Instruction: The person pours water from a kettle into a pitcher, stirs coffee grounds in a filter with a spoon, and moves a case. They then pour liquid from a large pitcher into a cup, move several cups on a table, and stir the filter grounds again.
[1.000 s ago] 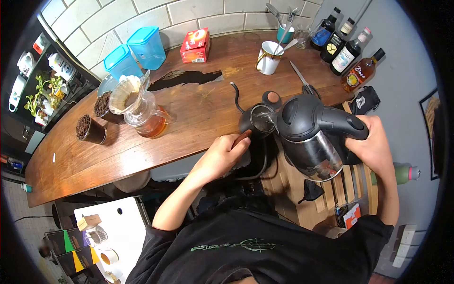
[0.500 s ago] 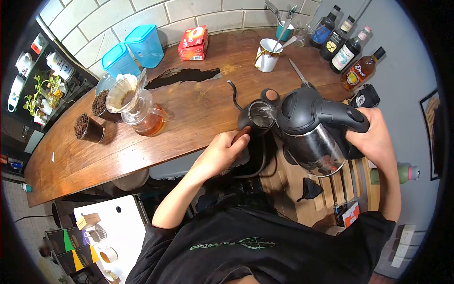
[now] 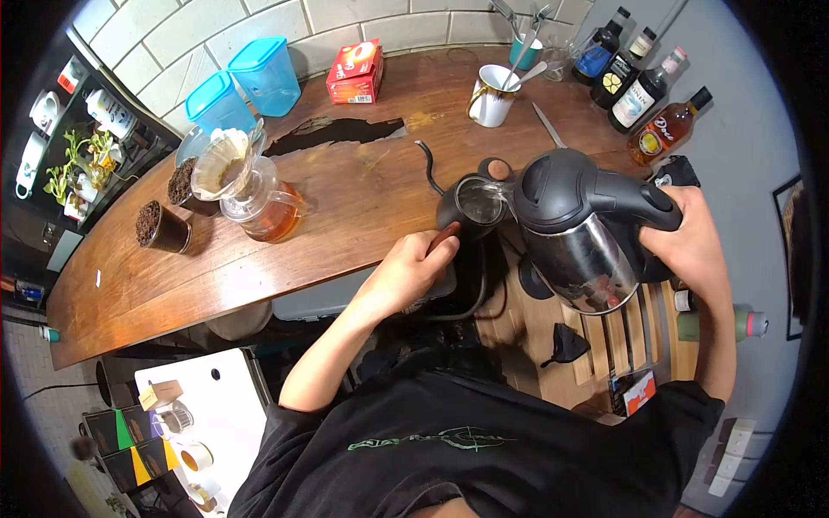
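My right hand [image 3: 689, 237] is closed round the black handle of an electric kettle [image 3: 574, 246], steel-bodied with a black lid, tilted to the left. Water runs from its spout into a small black gooseneck kettle [image 3: 473, 209], whose lid is off. My left hand [image 3: 420, 269] grips the gooseneck kettle's wooden handle. Close behind lies a dark lid with a wooden knob [image 3: 498, 169]. On the counter's left, a glass coffee server [image 3: 268, 211] holds amber-brown liquid, with a dripper and paper filter [image 3: 223, 168] on top.
Two glasses of dark grounds [image 3: 161, 228] stand left of the server. Behind are blue plastic containers [image 3: 266, 78], a red box [image 3: 356, 73] and a white mug [image 3: 492, 97]. A knife [image 3: 548, 125] lies near several bottles [image 3: 639, 95]. The wooden counter [image 3: 345, 198] has a dark damaged patch.
The electric kettle has shifted slightly right and up, still pouring. My left hand keeps hold of the gooseneck kettle, nearly in place.
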Tool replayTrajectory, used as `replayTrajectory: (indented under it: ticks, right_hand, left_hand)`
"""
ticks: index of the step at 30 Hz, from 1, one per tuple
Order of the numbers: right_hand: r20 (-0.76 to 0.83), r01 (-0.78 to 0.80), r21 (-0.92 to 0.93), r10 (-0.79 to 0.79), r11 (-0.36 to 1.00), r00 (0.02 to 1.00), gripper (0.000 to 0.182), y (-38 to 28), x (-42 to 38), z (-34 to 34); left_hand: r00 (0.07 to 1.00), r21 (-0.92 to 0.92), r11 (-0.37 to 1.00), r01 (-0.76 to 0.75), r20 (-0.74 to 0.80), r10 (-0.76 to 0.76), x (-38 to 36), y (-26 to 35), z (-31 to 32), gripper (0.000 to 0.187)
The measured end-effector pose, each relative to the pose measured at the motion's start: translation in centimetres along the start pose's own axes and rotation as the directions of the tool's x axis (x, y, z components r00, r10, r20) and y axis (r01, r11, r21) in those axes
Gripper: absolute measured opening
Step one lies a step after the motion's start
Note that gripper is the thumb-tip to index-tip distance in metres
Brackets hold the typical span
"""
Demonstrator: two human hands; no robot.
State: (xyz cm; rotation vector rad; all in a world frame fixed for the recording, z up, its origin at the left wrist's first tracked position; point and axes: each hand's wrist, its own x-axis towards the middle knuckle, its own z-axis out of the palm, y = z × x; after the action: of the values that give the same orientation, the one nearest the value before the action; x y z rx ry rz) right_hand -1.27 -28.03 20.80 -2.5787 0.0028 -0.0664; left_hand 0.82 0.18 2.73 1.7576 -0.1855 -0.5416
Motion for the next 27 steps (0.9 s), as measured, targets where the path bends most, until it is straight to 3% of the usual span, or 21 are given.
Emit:
replayTrajectory:
  ticks: [4, 7, 9, 17, 20, 22, 27]
  right_hand:
    - [0.016, 0.024, 0.023, -0.025, 0.999, 1.0, 0.018, 0.5, 0.4, -0.2]
    - [-0.013, 0.035, 0.034, -0.035, 0.999, 0.999, 0.018, 0.7, 0.4, -0.1]
    - [0.013, 0.02, 0.03, -0.021, 0.999, 1.0, 0.018, 0.8, 0.6, -0.3]
    - [0.047, -0.012, 0.041, 0.01, 0.999, 0.999, 0.02, 1.4, 1.0, -0.6]
    - [-0.081, 0.058, 0.005, -0.057, 0.998, 0.995, 0.02, 1.8, 1.0, -0.3]
    - [0.022, 0.001, 0.016, -0.001, 1.0, 1.0, 0.022, 1.8, 1.2, -0.5]
    - [0.093, -0.033, 0.019, 0.031, 0.999, 0.995, 0.022, 1.9, 1.8, -0.6]
  left_hand:
    - [1.0, -0.033, 0.999, 0.019, 0.015, -0.018, 0.2, 0.2, 0.1, 0.054]
    - [0.998, -0.017, 0.999, -0.047, -0.042, 0.046, 0.3, 0.1, 0.3, 0.051]
    - [0.996, 0.038, 0.995, 0.089, -0.002, -0.089, 0.4, 0.9, 0.1, 0.05]
    - [1.0, -0.015, 1.0, 0.018, -0.012, -0.018, 1.1, -0.4, 0.8, 0.05]
    - [1.0, -0.052, 0.999, -0.016, -0.013, 0.015, 0.9, -0.1, 0.9, 0.051]
    - [1.0, -0.069, 0.998, -0.012, -0.004, 0.012, 0.9, -0.1, 0.9, 0.051]
    - [1.0, -0.056, 0.998, -0.006, -0.012, 0.005, 0.8, 0.0, 0.9, 0.052]
